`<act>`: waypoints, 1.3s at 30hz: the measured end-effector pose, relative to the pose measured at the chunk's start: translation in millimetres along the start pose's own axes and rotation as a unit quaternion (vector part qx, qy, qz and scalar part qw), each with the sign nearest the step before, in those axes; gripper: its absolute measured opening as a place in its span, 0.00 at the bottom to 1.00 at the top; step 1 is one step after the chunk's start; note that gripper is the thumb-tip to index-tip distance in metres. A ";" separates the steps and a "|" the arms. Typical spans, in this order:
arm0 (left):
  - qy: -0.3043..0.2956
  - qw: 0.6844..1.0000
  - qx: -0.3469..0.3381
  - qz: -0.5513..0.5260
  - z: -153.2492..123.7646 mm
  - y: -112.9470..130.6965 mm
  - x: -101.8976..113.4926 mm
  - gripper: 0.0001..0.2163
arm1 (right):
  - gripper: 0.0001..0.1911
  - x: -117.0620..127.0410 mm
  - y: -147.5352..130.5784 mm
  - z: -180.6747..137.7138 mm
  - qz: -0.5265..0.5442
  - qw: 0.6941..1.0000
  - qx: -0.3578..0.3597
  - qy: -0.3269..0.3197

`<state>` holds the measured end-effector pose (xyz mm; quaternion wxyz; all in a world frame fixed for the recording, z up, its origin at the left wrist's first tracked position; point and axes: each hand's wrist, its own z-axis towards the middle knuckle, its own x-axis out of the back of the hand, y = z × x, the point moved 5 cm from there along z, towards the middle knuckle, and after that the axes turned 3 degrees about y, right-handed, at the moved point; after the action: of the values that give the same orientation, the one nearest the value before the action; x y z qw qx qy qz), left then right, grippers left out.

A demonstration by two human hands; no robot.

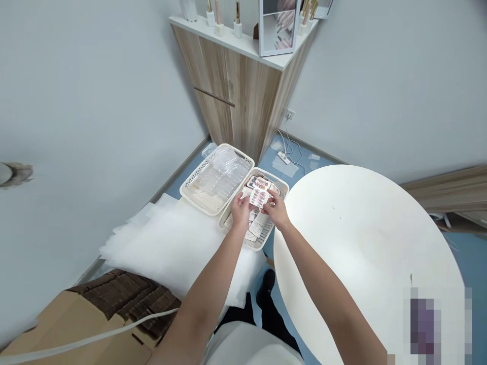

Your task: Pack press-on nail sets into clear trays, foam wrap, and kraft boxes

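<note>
Over a white perforated basket (259, 245) I hold a small white card of press-on nails (259, 197), with rows of pinkish nails on it. My left hand (240, 210) pinches the card's left edge. On its right side, the fingers of my right hand (277, 209) are closed on the same card. Another nail card (262, 182) with reddish nails lies just behind it in the basket. Below my hands, white cards or packets (258, 226) lie in the basket, partly covered by my hands.
A second white basket (185, 191) with clear plastic packaging (228, 167) adjoins on the left. White foam sheets (163, 248) and a cardboard box (68, 324) are nearer left. A round white table (361, 233) stands right. Behind is a wooden cabinet (236, 86) with bottles and a picture frame (262, 30).
</note>
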<state>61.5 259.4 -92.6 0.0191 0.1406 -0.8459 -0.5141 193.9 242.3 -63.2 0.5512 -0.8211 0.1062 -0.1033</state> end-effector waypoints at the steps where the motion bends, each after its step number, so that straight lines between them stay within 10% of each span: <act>1: -0.023 1.000 0.006 -0.007 -5.4 1.0 -1.0 0.20 | 0.30 3.6 -2.6 -9.6 0.010 1.000 -0.003 -0.003; 15: -0.303 0.942 0.026 0.144 -143.5 -20.4 -34.7 0.14 | 0.15 128.8 37.0 -168.5 0.080 0.992 -0.081 0.057; 23: -0.306 0.937 0.067 0.152 -211.8 -73.9 -57.0 0.15 | 0.11 195.1 86.7 -230.4 0.237 0.959 -0.131 0.085; 31: -0.248 0.948 0.038 0.196 -230.1 -102.2 -65.9 0.15 | 0.09 211.1 114.2 -220.3 0.211 0.961 -0.148 0.096; 39: -0.245 0.931 0.019 0.269 -187.4 -102.3 -71.6 0.25 | 0.09 200.4 116.0 -169.6 0.075 0.981 -0.115 0.135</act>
<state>185.7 71.7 -85.9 -0.0538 -0.2219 -0.8402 -0.4918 329.9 -8.1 -97.3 0.4396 -0.8473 0.2519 -0.1590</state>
